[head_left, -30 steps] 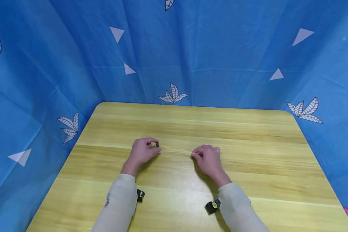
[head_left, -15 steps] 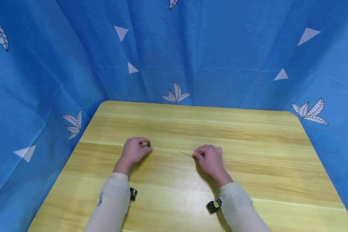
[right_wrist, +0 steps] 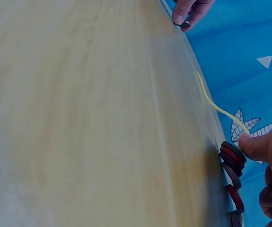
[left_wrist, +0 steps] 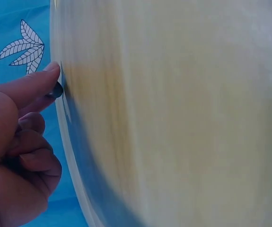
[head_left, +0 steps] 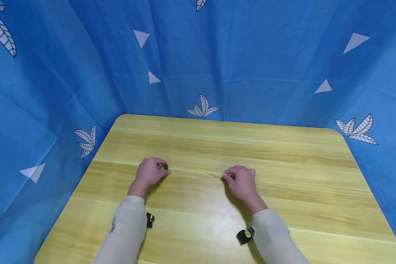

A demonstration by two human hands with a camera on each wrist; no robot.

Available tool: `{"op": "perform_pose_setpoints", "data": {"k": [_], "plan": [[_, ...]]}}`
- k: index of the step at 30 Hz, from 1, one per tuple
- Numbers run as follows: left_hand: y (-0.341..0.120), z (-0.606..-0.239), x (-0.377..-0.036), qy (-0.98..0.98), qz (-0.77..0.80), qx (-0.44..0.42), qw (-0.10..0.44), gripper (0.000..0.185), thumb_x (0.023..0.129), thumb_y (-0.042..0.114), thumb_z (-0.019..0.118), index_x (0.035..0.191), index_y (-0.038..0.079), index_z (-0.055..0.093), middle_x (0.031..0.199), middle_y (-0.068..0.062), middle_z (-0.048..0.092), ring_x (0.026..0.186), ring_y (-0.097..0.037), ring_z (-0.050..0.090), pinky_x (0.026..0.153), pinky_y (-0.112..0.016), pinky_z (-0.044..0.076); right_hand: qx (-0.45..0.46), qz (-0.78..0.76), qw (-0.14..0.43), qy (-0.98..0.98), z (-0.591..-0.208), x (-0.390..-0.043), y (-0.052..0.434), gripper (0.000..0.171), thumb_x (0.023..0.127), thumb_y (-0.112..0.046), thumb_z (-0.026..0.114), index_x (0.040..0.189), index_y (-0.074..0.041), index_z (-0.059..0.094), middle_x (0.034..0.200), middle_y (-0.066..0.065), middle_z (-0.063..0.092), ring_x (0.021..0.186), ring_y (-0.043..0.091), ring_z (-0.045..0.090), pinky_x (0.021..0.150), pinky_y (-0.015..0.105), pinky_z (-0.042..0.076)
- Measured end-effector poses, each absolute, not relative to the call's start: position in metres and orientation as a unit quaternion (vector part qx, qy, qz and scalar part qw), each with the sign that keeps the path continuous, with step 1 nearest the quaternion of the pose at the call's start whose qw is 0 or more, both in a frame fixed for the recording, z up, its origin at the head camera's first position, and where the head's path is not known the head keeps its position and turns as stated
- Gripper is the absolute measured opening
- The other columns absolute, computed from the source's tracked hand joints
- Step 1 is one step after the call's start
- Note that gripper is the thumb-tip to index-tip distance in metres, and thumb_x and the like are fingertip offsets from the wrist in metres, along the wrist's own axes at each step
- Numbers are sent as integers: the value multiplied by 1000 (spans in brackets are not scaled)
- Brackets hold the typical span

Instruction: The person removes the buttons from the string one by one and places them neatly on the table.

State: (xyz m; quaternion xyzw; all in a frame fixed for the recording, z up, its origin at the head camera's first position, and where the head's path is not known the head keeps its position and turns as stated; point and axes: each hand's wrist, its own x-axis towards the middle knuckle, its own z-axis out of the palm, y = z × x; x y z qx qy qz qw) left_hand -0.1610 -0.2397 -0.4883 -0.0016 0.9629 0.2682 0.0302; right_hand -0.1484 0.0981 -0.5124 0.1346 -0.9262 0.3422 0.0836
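My left hand (head_left: 161, 168) pinches a small dark button (head_left: 166, 167) between thumb and forefinger, just over the wooden table (head_left: 217, 143). The left wrist view shows that button (left_wrist: 56, 90) at the fingertip (left_wrist: 46, 75). My right hand (head_left: 227, 176) pinches a thin yellow string (head_left: 206, 171) whose free end points left, a short gap away from the left hand. In the right wrist view the string (right_wrist: 216, 106) runs to my thumb (right_wrist: 258, 144), and several red and dark buttons (right_wrist: 232, 158) sit threaded in a row below it.
Blue cloth (head_left: 250, 66) printed with white leaves and triangles walls the table at the back and on both sides. Small black wrist cameras (head_left: 245, 235) sit by both sleeves. The far half of the table shows only bare wood.
My left hand has drawn to the left with the dark button, away from the string's end it was touching. The right hand has stayed where it was, still holding the string.
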Motion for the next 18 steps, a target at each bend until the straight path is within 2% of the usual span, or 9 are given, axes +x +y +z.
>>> {"op": "perform_pose_setpoints", "data": {"k": [6, 13, 18], "plan": [[-240, -488, -161, 962, 269, 5, 39, 32, 83, 30, 83, 108, 11, 78, 98, -5, 70, 88, -22, 60, 79, -44, 49, 132, 352, 84, -923, -512, -148, 99, 8, 87, -17, 80, 79, -20, 77, 74, -11, 62, 69, 15, 56, 79, 44, 26], [-241, -491, -162, 962, 270, 5, 44, 37, 83, 33, 83, 111, 10, 78, 109, -10, 72, 102, -27, 64, 86, -47, 50, 129, 356, 84, -922, -512, -149, 99, 10, 87, -16, 80, 78, -20, 76, 73, -12, 62, 68, 13, 56, 79, 44, 26], [-241, -491, -163, 962, 268, 2, 48, 36, 83, 33, 83, 111, 11, 78, 108, -9, 72, 99, -26, 63, 84, -46, 50, 129, 359, 88, -920, -513, -149, 100, 11, 86, -16, 80, 77, -20, 76, 73, -12, 62, 67, 13, 56, 79, 44, 26]]}}
